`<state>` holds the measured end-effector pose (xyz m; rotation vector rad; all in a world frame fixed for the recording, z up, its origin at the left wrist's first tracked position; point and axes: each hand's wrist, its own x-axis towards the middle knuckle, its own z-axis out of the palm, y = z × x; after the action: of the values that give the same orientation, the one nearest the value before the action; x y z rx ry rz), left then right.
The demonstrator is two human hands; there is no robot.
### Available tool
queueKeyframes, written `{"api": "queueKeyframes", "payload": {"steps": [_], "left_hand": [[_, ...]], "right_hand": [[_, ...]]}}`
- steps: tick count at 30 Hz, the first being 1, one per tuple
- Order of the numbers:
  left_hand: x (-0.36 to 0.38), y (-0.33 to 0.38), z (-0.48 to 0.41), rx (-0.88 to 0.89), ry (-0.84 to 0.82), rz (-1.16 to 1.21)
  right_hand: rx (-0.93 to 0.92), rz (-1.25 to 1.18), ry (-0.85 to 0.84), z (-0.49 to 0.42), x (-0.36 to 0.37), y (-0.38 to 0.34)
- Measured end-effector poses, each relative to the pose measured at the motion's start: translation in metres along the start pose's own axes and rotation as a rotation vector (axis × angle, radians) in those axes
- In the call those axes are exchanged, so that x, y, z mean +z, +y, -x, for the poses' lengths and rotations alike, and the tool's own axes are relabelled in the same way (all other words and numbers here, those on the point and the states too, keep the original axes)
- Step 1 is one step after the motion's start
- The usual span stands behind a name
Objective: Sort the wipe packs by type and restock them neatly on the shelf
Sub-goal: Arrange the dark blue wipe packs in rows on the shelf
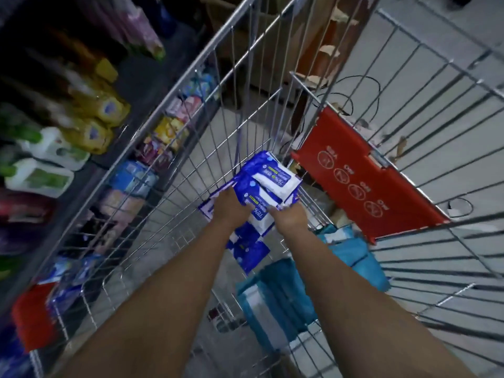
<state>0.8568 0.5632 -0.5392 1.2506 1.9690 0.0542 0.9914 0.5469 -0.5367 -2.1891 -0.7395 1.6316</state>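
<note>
We observe both hands inside the wire cart (pixel 191 110). The left hand (pixel 229 207) and right hand (pixel 290 216) clasp a stack of blue-and-white wipe packs (pixel 268 181) from either side — fingers curled closed on it. More blue packs (pixel 249 248) lie beneath; teal packs (pixel 281 298) sit nearer us. The shelf (pixel 68 126) stands left — stocked, blurred.
</note>
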Motion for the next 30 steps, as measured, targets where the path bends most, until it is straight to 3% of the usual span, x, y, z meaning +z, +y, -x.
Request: {"api": "queueKeyframes", "payload": {"steps": [4, 8, 11, 15, 20, 25, 30], "left_hand": [[0.007, -0.001, 0.001, -0.244, 0.094, 0.603], [0.015, -0.010, 0.011, -0.386, 0.036, 0.918], [0.007, -0.019, 0.019, -0.415, -0.014, 0.952], [-0.015, -0.038, 0.030, -0.367, -0.012, 0.943], [-0.051, -0.062, 0.054, -0.213, -0.063, 0.830], [-0.072, -0.074, 0.074, -0.139, -0.137, 0.752], [-0.097, -0.074, 0.103, -0.110, -0.090, 0.658]], "right_hand": [[0.083, -0.183, 0.000, -0.004, 0.013, 0.011], [0.187, -0.254, -0.268, 0.017, 0.006, -0.002], [0.193, -0.184, -0.357, 0.026, 0.001, -0.008], [0.206, -0.229, -0.288, 0.022, -0.002, -0.010], [0.062, -0.266, -0.200, 0.008, 0.009, -0.005], [0.031, -0.236, -0.103, -0.004, 0.036, -0.007], [-0.313, 0.085, 0.075, 0.017, 0.047, -0.019]]}}
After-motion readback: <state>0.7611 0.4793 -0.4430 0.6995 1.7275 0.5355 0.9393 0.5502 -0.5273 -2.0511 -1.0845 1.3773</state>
